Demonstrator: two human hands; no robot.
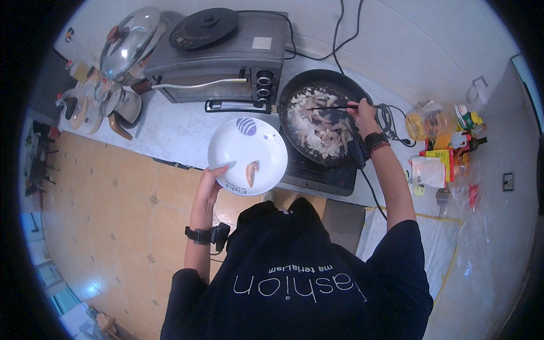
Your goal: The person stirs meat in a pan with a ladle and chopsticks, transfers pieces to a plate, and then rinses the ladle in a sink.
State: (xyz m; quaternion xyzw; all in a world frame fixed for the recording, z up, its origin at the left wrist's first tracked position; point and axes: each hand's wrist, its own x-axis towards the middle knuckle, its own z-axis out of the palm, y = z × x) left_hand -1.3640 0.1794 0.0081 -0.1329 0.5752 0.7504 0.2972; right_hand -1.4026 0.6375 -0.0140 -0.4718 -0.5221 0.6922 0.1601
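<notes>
My left hand (209, 180) grips the lower left rim of a white plate (225, 148) with a purple fish design. One pinkish strip of food (252, 173) lies on the plate. My right hand (364, 115) holds dark chopsticks (331, 107) over a black frying pan (293, 80), their tips near the food inside. Several pale strips (329, 134) lie in the pan amid white, crumbly bits. The pan rests on a black cooktop (316, 174), its handle (238, 106) pointing left behind the plate.
Behind the pan handle stands a toaster oven (221, 63) with a black lid (204, 29) on top. A glass lid (131, 42) and a glass pot (123, 104) are at the left. An oil bottle (431, 123), other packages and a coiled cable (386, 121) lie at the right.
</notes>
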